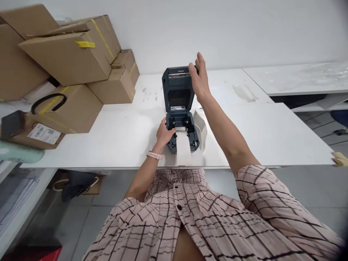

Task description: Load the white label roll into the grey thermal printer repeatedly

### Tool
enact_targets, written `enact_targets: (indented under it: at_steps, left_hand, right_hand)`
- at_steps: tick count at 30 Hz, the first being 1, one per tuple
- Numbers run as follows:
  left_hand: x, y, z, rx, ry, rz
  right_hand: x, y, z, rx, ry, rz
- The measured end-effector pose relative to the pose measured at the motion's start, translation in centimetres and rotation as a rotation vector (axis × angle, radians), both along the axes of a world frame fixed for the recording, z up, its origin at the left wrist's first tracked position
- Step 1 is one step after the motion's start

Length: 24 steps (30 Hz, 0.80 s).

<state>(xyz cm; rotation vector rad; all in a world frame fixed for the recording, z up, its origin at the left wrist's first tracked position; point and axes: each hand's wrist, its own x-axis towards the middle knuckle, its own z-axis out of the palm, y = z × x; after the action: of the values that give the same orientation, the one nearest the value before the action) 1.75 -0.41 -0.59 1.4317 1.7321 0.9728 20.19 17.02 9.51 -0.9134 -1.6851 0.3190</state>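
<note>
A dark grey label printer [194,135] sits at the front of the white table with its lid [178,87] raised upright. From its open bay a white paper strip [183,148] runs over the front toward the table edge. My left hand [163,134] grips the printer's left side, thumb over the inner rim and fingers round the outside. Up at the lid's top right corner, my right hand [201,82] holds the edge, its thumb in front and fingers partly behind. More white paper [201,131] lies loosely against the printer's right side.
Cardboard boxes [67,59] are stacked at the back left, with a black curved strap [49,99] and a mint-green roll [23,151] nearby. A white wall rises behind the table [250,134]. Clear plastic film [330,74] lies far right. Under the left side hangs a dark bag [78,185].
</note>
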Motion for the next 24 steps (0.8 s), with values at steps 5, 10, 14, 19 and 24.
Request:
enact_targets:
  at_steps: [5, 10, 14, 19, 24]
  left_hand:
    - [0.0, -0.1, -0.3, 0.000, -0.075, 0.023]
    - [0.4, 0.0, 0.1, 0.006, 0.010, 0.056]
    - [0.1, 0.0, -0.2, 0.011, 0.024, 0.052]
    - [-0.4, 0.0, -0.8, 0.021, -0.056, 0.030]
    - [-0.4, 0.0, -1.2, 0.047, -0.103, 0.049]
  right_hand:
    - [0.7, -6.7, -0.8, 0.128, -0.043, -0.056]
    - [-1.1, -12.1, -5.4, -0.133, -0.755, 0.182]
    - [-2.4, -11.7, -7.8, -0.266, -0.991, 0.227]
    - [-1.1, -10.9, -7.1, -0.345, -0.999, 0.382]
    - [0.4, -11.0, -5.7, -0.420, -0.897, 0.603]
